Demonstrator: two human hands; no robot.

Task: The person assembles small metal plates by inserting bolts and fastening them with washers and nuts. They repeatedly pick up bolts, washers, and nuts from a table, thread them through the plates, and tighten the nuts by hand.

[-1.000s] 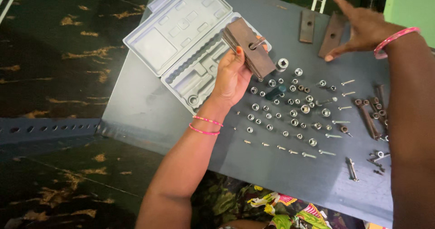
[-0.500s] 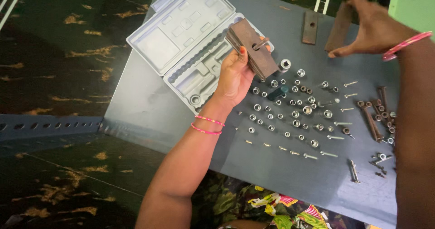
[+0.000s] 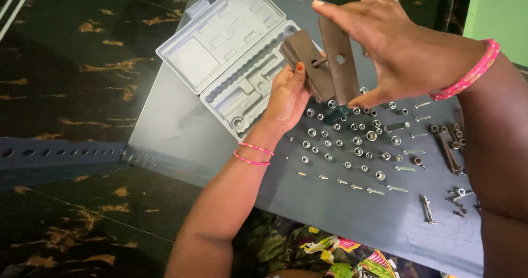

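My left hand (image 3: pixel 287 97) grips a stack of brown metal plates (image 3: pixel 306 64) with a bolt sticking out of it, raised above the grey board (image 3: pixel 181 129). My right hand (image 3: pixel 393 44) pinches a single brown metal plate (image 3: pixel 339 58) with a hole in it, held upright right against the bolt and the stack. Below both hands, rows of silver sockets (image 3: pixel 352 140) and driver bits (image 3: pixel 352 185) lie spread on the board.
An open grey plastic tool case (image 3: pixel 225 47) lies empty on the board's far left part. A ratchet handle and adapters (image 3: pixel 448 146) lie at the right. The board rests on a dark patterned floor (image 3: pixel 71 69). A perforated metal bar (image 3: pixel 60 152) lies to the left.
My right hand has come back from the far side of the board with one brown plate and now holds it against the stack in my left hand. The view has moved closer.
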